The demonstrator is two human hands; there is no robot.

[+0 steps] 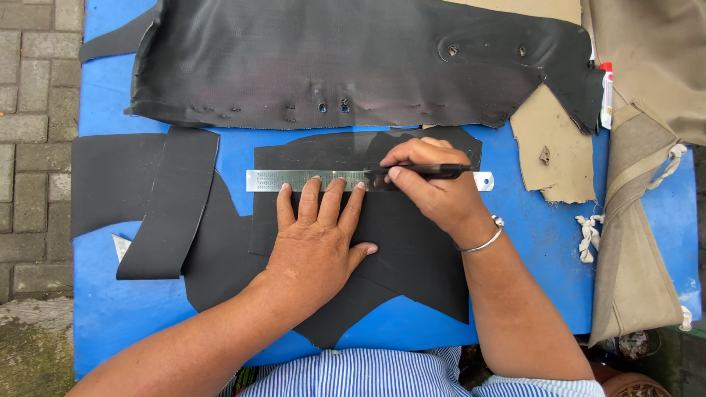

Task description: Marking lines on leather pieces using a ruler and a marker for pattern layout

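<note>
A steel ruler [294, 180] lies across a black sheet piece [412, 257] on the blue table [544, 235]. My left hand [316, 239] rests flat with spread fingers, its fingertips pressing on the ruler's lower edge. My right hand [434, 184] grips a black pen [434, 170], held nearly level along the ruler's upper edge with its tip pointing left. A silver bangle sits on my right wrist.
A large black perforated sheet [331, 59] covers the table's far side. Black strips [173, 202] lie at the left. Tan fabric pieces [555, 147] and a tan cover [640, 220] lie at the right, with a red-capped white tube [606, 95]. Paving stones [33, 132] border the left.
</note>
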